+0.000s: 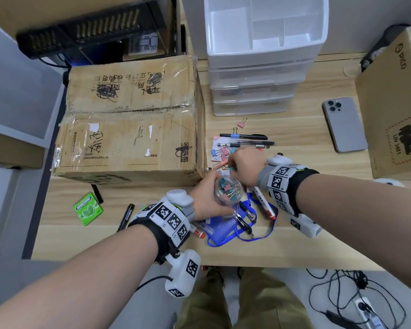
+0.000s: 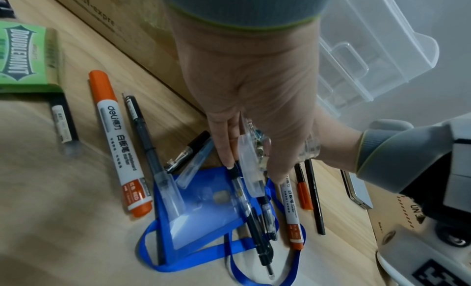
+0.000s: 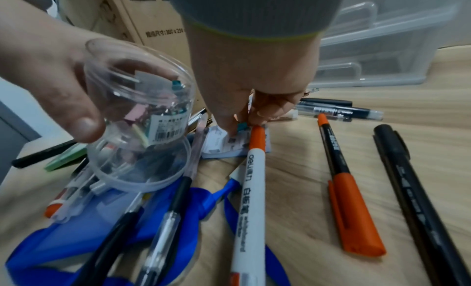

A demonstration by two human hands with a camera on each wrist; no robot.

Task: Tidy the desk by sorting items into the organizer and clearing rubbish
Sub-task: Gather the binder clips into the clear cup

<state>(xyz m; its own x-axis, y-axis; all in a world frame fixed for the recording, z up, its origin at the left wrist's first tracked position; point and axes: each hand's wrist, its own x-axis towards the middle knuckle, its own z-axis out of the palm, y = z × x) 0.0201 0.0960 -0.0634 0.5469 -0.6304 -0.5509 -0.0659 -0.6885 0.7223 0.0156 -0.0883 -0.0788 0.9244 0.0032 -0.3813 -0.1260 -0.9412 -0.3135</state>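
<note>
My left hand (image 1: 207, 198) grips a clear round plastic jar (image 1: 228, 189) half full of coloured binder clips, held just above the desk; the jar (image 3: 137, 117) shows close up in the right wrist view. Just beyond the jar, my right hand (image 1: 239, 162) pinches a teal binder clip (image 3: 242, 126) over a small notepad (image 3: 229, 145). More loose clips (image 1: 221, 151) lie on a pad behind the hand. Pens and orange-capped whiteboard markers (image 2: 119, 141) lie around a blue badge holder with a lanyard (image 2: 203, 205). The white drawer organizer (image 1: 261, 55) stands at the back of the desk.
A large taped cardboard box (image 1: 133, 119) fills the desk's left half. A grey phone (image 1: 344, 124) lies right, beside another cardboard box (image 1: 396, 105). A green Doublemint pack (image 1: 88, 208) sits front left. Two black pens (image 1: 244, 140) and a pink clip (image 1: 242, 123) lie before the organizer.
</note>
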